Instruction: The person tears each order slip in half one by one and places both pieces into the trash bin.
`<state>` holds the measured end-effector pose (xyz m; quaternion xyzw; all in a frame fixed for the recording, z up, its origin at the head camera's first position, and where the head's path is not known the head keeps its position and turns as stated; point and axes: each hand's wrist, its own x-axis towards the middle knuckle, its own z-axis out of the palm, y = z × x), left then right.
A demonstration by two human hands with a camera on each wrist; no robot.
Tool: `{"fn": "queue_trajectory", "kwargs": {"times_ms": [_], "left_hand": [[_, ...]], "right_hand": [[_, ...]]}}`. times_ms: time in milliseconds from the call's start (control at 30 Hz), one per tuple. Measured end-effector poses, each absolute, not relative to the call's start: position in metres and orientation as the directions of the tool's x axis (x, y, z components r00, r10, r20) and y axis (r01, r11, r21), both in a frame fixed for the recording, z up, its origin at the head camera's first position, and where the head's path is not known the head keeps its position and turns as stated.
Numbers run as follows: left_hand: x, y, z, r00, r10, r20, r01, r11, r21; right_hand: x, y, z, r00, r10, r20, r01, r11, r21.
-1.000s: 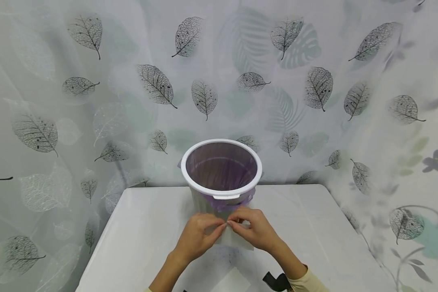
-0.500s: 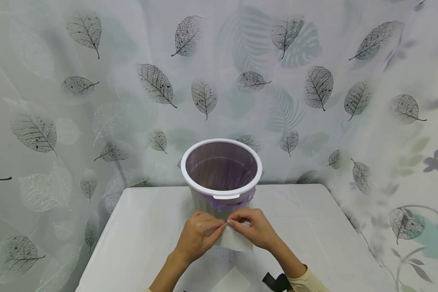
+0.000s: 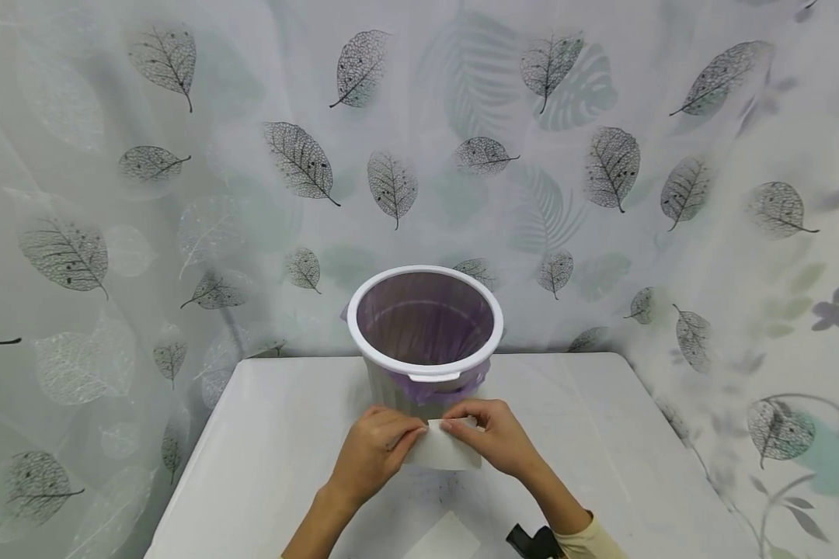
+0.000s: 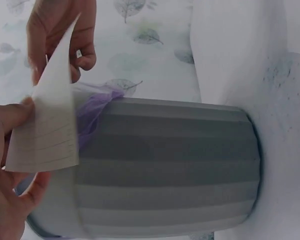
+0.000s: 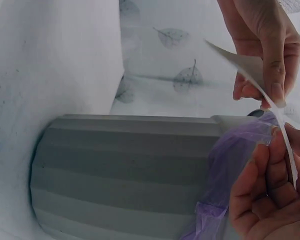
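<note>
A small sheet of pale paper (image 3: 442,448) is held up between both hands in front of the bin. Faint lines run across the side of the paper (image 4: 50,120) seen in the left wrist view. My left hand (image 3: 372,454) pinches its upper left edge between thumb and fingers. At the upper right edge, my right hand (image 3: 496,436) pinches the same sheet. Behind the hands stands a grey ribbed bin (image 5: 125,170) with a white rim (image 3: 356,341). A purple bag (image 3: 419,318) lines it, folded out under the rim.
Another pale piece of paper (image 3: 447,539) lies on the white table (image 3: 287,435) near the front edge. A black object (image 3: 534,541) is beside my right sleeve. A leaf-printed curtain (image 3: 419,116) hangs behind the table.
My fingertips were close together at the paper's top edge; now they are slightly apart, with the left hand moved a little left. More of the sheet shows between them.
</note>
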<state>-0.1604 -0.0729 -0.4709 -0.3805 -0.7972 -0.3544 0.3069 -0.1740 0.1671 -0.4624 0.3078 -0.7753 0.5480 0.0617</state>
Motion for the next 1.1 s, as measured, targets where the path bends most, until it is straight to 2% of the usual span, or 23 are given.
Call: {"fn": "queue_trajectory", "kwargs": {"times_ms": [200,500,633,867,1100], "left_hand": [[-0.16,-0.076,-0.472,-0.561,0.388,0.731,0.807,0.454,0.379],[-0.16,-0.076,-0.472,-0.571,0.388,0.723,0.806,0.431,0.406],[-0.16,-0.075,-0.47,-0.567,0.391,0.725,0.81,0.426,0.404],[-0.16,-0.076,-0.467,-0.52,0.367,0.772,0.838,0.397,0.376],[-0.16,-0.08,-0.462,-0.454,0.317,0.833,0.872,0.348,0.343]], "right_hand": [[-0.174,0.168,-0.465,-0.792,-0.39,0.471,-0.572,0.2,-0.796],[-0.165,0.164,-0.449,-0.797,-0.369,0.478,-0.571,0.203,-0.796],[-0.169,0.165,-0.455,-0.802,-0.357,0.478,-0.566,0.201,-0.8],[-0.178,0.174,-0.466,-0.852,-0.3,0.429,-0.496,0.201,-0.845],[-0.177,0.18,-0.464,-0.863,-0.27,0.427,-0.486,0.213,-0.848]]}}
